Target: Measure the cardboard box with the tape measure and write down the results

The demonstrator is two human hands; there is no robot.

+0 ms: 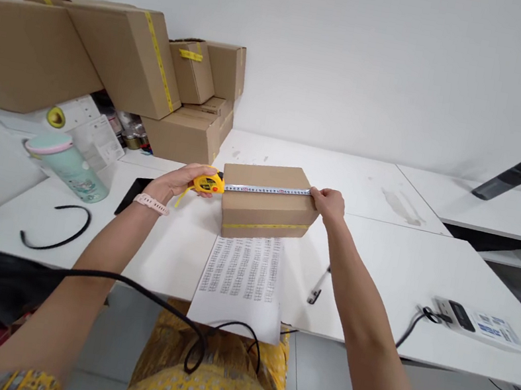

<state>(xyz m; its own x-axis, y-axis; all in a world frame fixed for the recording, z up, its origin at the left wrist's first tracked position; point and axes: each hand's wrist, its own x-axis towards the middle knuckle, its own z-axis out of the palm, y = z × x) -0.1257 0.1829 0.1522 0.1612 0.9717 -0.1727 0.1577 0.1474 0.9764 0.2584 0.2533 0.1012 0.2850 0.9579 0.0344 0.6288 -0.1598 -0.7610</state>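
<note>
A brown cardboard box (267, 213) with a yellow tape strip along its front sits on the white table, partly over a printed sheet (240, 279). My left hand (187, 181) grips a yellow tape measure (209, 183) at the box's left edge. From its case the pulled-out blade (266, 190) lies across the box to the right edge. There, the fingers of my right hand (328, 203) are closed on the blade's end, against the box corner. A yellow strap hangs from the tape measure.
Several taped cardboard boxes (180, 134) are stacked at the back left. Nearby stand a mint green tumbler (68, 168) and a black curved band (83, 228). A pen (317, 290) lies to the right of the sheet. Farther right are a white device (474, 323) and a dark bottle (513, 178).
</note>
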